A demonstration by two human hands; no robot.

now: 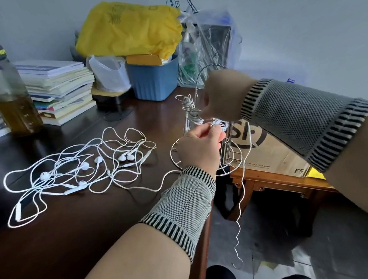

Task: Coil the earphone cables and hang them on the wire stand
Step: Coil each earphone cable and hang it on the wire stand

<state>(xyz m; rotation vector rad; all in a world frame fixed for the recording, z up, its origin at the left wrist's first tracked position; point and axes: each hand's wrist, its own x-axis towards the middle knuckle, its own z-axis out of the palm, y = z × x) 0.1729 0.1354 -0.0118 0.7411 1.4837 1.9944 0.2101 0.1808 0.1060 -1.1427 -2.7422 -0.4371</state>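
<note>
In the head view, the silver wire stand (201, 136) at the dark wooden counter's (72, 227) right edge was partly hidden behind both hands. Behind the stand, a blue plastic bin (154, 80) held yellow-orange packets under a yellow bag (128, 30). The left hand (199, 147) pinched a white earphone cable (243, 190) at the stand; the right hand (222, 96), above, gripped its bundled coil (192, 111). Left of the stand lay tangled white earphones (75, 172).

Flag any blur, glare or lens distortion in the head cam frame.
Head view: bottle at far left smeared by blur; wide-angle stretch enlarges the right forearm; soft sheen on the dark table; tangled earphone cables sharp; wire stand thin, partly hidden by both hands.
</note>
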